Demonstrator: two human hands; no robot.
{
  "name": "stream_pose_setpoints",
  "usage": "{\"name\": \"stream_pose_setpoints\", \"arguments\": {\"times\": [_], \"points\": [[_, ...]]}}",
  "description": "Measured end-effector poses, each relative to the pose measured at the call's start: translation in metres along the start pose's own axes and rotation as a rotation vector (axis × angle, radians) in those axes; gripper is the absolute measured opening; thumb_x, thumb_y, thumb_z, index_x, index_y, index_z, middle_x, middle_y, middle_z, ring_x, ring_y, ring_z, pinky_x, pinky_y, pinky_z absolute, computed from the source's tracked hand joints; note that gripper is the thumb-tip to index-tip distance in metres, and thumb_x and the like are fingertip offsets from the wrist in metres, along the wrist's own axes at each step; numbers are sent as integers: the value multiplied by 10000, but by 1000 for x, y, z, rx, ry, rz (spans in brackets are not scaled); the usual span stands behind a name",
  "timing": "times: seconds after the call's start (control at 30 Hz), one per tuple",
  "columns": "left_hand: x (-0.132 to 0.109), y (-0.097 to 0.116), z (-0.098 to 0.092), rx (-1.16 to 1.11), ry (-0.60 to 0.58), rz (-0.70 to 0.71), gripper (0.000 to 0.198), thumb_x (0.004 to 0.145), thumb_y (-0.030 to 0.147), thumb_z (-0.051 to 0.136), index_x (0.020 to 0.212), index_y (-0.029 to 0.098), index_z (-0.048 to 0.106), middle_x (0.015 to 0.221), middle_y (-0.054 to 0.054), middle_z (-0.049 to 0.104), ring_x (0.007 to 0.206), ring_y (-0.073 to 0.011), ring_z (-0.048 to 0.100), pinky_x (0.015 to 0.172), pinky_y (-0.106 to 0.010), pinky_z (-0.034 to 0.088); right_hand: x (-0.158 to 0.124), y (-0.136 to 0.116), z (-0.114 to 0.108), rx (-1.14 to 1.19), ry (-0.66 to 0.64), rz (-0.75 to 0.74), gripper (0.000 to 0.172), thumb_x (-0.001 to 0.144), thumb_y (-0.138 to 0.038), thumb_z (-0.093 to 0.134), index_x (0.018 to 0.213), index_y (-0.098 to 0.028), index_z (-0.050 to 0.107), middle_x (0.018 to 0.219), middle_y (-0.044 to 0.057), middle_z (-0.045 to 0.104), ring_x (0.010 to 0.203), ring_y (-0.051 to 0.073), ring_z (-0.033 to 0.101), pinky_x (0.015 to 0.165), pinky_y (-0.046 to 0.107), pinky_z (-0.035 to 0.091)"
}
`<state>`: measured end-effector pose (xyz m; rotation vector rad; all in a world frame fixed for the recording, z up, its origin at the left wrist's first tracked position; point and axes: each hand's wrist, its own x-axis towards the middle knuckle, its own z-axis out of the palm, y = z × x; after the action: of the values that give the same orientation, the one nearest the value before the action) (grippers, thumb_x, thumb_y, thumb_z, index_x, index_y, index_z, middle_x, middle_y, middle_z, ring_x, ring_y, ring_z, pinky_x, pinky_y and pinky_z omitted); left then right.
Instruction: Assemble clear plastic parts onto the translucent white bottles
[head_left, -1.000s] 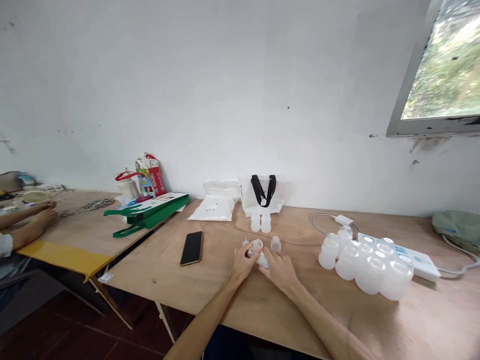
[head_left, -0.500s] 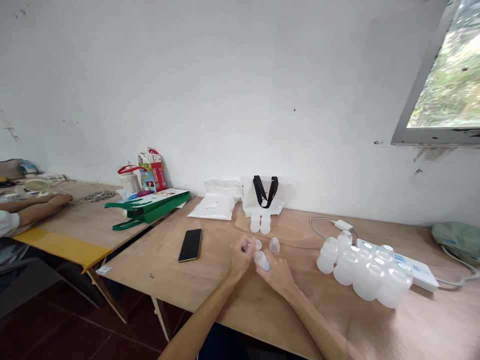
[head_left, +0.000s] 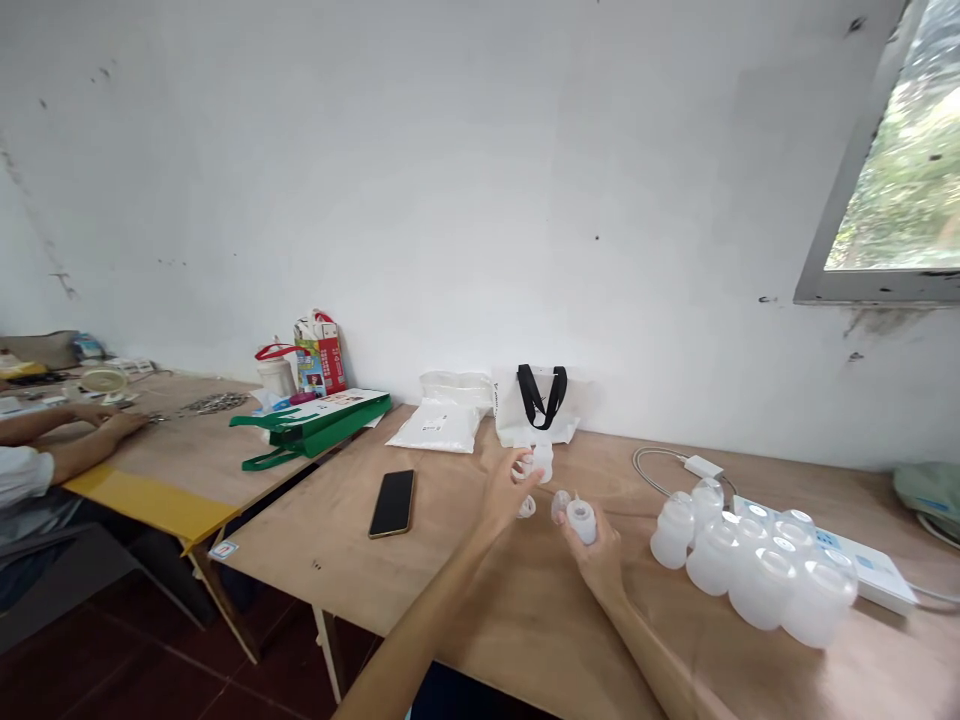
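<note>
My right hand (head_left: pixel 598 556) is closed around a small frosted white plastic bottle (head_left: pixel 582 524), tilted so that its round top faces me. A clear plastic cap (head_left: pixel 560 503) stands just beyond those fingers. My left hand (head_left: pixel 510 486) reaches further forward, with thumb and forefinger curved about a small translucent piece (head_left: pixel 527 464); its kind is hard to tell. Right beside that piece stands a frosted, waisted bottle (head_left: pixel 544 463). Below my left fingers another clear cap (head_left: pixel 526 508) lies on the table.
Several frosted bottles (head_left: pixel 772 570) cluster at right before a white power strip (head_left: pixel 870 570) with a cable. A black phone (head_left: pixel 391 503) lies at left. White packages (head_left: pixel 435 425), a black-handled bag (head_left: pixel 536 415) and a green bag (head_left: pixel 322 420) stand behind. A co-worker's hands (head_left: pixel 112 425) are far left.
My left hand has moved forward, up to the bottles before the white bag. My right hand has moved right and turned its bottle upward. The whole view has shifted slightly.
</note>
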<state>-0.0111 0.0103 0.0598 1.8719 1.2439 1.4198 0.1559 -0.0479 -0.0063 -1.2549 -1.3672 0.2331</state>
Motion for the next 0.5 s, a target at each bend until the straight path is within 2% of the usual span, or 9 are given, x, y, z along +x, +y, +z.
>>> {"name": "stream_pose_setpoints", "arguments": {"times": [0.13, 0.2, 0.27, 0.37, 0.43, 0.5], "points": [[-9, -5, 41, 45, -217, 107, 337, 903, 331, 676, 1221, 227, 720, 1230, -110, 738, 1140, -313, 654, 1059, -454, 481, 7, 3, -11, -12, 126, 35, 545, 835, -759, 588, 869, -216, 617, 716, 60, 717, 632, 221, 643, 627, 309, 506], [-17, -11, 51, 71, -298, 110, 366, 895, 306, 677, 1251, 228, 715, 1280, -131, 726, 1222, -362, 630, 1106, -520, 444, 10, 3, -12, -22, 122, 46, 574, 823, -792, 573, 850, -220, 610, 699, 56, 711, 616, 218, 638, 615, 308, 502], [-24, -18, 55, 106, -337, 96, 491, 896, 299, 664, 1377, 204, 640, 1395, -180, 660, 1324, -409, 568, 1136, -584, 406, 11, 4, -11, -28, 102, 65, 606, 810, -822, 556, 842, -220, 614, 690, 56, 707, 611, 218, 639, 609, 309, 502], [-32, -26, 53, 117, -279, 129, 632, 929, 330, 616, 1528, 187, 473, 1528, -203, 539, 1425, -392, 479, 1198, -586, 350, 11, 7, -6, -23, 72, 98, 599, 800, -815, 568, 840, -219, 623, 712, 61, 717, 637, 224, 649, 624, 312, 507], [-34, -27, 49, 74, -182, 177, 560, 986, 336, 520, 1525, 201, 453, 1519, -175, 545, 1423, -338, 484, 1215, -547, 351, 12, 9, -4, -6, 62, 129, 557, 799, -772, 597, 852, -219, 627, 734, 60, 726, 663, 230, 655, 645, 318, 513], [-37, -24, 45, -6, -98, 197, 457, 1039, 336, 408, 1469, 212, 501, 1434, -146, 609, 1348, -297, 549, 1186, -505, 399, 12, 11, -3, 18, 21, 166, 506, 814, -716, 605, 886, -215, 637, 737, 50, 727, 674, 235, 656, 657, 326, 519]]}}
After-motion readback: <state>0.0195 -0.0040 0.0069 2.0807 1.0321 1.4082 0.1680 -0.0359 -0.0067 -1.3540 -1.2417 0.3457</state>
